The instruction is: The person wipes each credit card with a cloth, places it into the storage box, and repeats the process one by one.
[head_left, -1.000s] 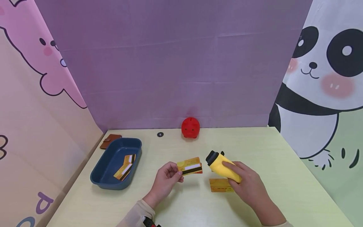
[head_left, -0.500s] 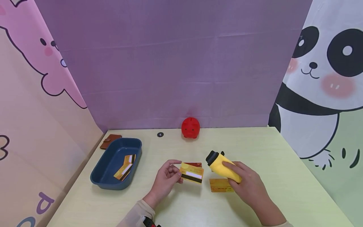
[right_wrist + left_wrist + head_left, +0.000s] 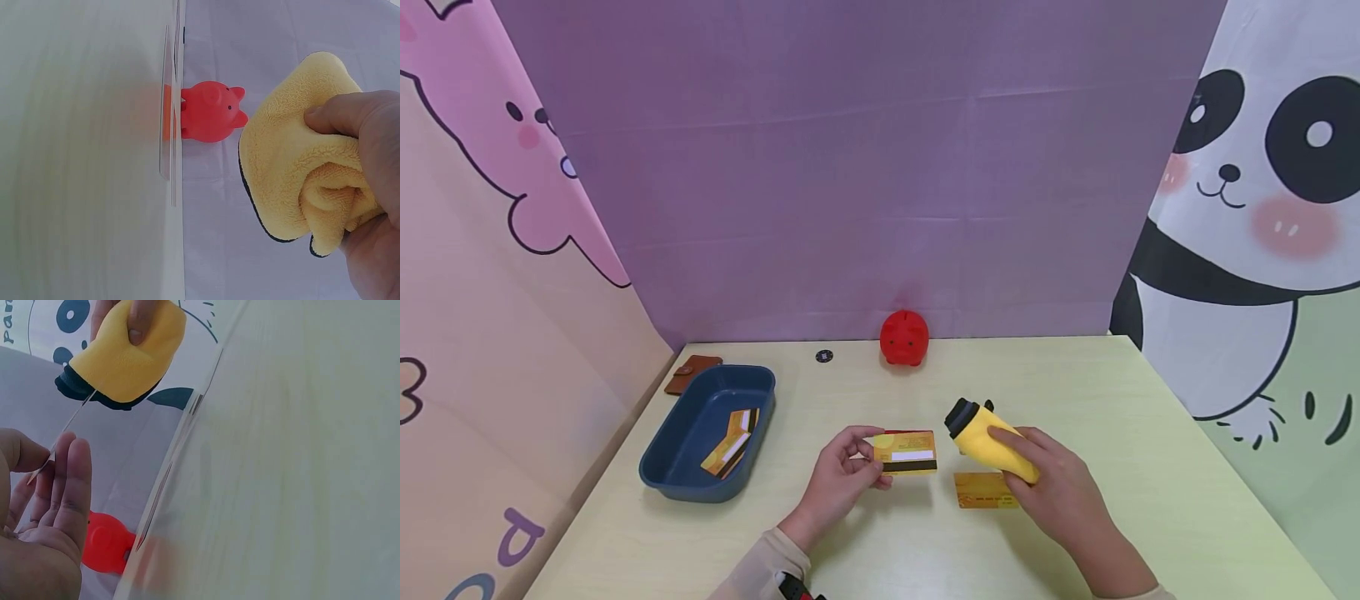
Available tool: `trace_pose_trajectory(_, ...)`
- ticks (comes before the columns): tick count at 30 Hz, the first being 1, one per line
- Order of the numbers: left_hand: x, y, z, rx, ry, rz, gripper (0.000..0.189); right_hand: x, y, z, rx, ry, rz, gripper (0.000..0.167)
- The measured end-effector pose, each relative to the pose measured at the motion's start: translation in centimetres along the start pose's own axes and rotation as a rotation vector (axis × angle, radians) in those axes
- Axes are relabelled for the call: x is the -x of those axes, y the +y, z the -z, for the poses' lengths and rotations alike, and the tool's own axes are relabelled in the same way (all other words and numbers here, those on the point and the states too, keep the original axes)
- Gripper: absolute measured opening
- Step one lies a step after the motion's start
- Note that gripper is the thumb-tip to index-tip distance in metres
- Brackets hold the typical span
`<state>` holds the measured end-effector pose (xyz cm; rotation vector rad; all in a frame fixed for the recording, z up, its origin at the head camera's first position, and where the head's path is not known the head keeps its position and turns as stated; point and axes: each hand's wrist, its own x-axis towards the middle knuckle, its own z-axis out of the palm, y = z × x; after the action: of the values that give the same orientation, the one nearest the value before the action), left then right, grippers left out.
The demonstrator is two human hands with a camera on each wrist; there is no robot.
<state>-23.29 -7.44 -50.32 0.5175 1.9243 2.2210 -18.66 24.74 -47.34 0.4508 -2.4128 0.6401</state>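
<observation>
My left hand (image 3: 842, 471) pinches a gold bank card (image 3: 905, 454) by its left edge, its white strip and dark stripe facing me. In the left wrist view that card (image 3: 69, 422) shows nearly edge-on, reaching toward the cloth. A thin red edge (image 3: 913, 432) of another card peeks out above it; the rest is hidden. My right hand (image 3: 1060, 487) grips a folded yellow cloth (image 3: 996, 442) with dark edging, held just right of the card. In the right wrist view the thumb presses on the plush cloth (image 3: 281, 137). Below the cloth lies another gold card (image 3: 981, 492), partly covered by the right hand.
A blue tray (image 3: 658, 475) at the left holds several gold cards (image 3: 730, 446). Behind it lies a brown wallet (image 3: 688, 373). Along the table's back edge are a small black disc (image 3: 824, 356) and a red piggy bank (image 3: 904, 337). A purple backdrop (image 3: 880, 167) stands behind.
The card in my left hand has tipped downward, uncovering the red card behind it, then come back up level and covered most of it. My right hand and the cloth have stayed in place.
</observation>
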Motion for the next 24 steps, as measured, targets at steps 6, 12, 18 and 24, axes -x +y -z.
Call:
trace_pose_trajectory(6,0.0,-0.1,-0.1,0.021,-0.004,0.01,0.044,0.0,0.0,-0.1,-0.001,0.006,0.001,0.069)
trace_pose_trajectory(12,0.0,-0.1,-0.2,0.011,-0.022,0.036,0.042,0.0,-0.6,-0.2,-0.001,0.004,0.005,0.07)
trace_pose_trajectory(18,0.1,0.0,-0.5,0.011,-0.038,0.031,0.041,-0.1,-1.3,-0.5,0.024,-0.017,0.047,0.068)
trace_pose_trajectory(24,0.2,0.1,-0.7,0.031,-0.041,0.024,0.042,-0.3,-2.1,-0.4,0.041,-0.044,0.067,0.069)
